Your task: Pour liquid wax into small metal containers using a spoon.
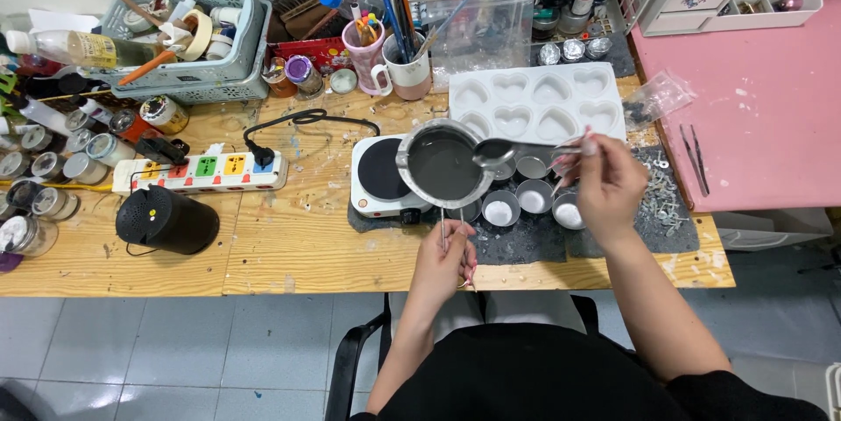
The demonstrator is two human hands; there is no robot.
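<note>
Over the worktop, left hand grips the handle of one pot of grey liquid; right hand holds one spoon at its rim. Below sit five small tins, beside one white heart mould with eight hollows.

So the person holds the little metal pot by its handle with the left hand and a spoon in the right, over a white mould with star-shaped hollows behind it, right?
Not quite: the head view shows the white mould has heart-shaped hollows, not stars. The rest holds: the left hand grips the handle of the little metal pot, and the right hand holds a spoon.
</note>
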